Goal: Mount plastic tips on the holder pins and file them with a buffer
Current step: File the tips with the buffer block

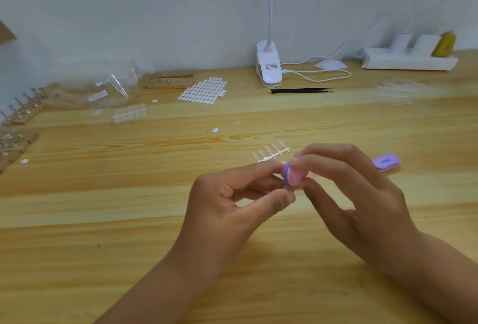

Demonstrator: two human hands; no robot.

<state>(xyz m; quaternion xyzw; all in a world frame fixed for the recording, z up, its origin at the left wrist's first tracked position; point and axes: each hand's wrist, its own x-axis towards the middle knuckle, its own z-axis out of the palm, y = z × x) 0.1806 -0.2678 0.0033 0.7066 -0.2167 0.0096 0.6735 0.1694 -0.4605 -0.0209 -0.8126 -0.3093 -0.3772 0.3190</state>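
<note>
The label on the white clip lamp (269,67) is printed, but too blurred to read

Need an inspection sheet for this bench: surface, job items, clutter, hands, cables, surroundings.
surface: wooden table, pale planks.
job's things: purple and pink buffer, held above the table; strip of clear tips lying behind the hands; wooden holder with pins at the back; more holders at the left edge.
clutter: plastic bags, sheet of white pads, black tweezers, purple item, pile of loose tips.
hands: right hand pinches the buffer; left hand pinches a small part, mostly hidden, against it.
cables: white cable loops beside the clip lamp, toward the power strip.
surroundings: plain wall.
</note>
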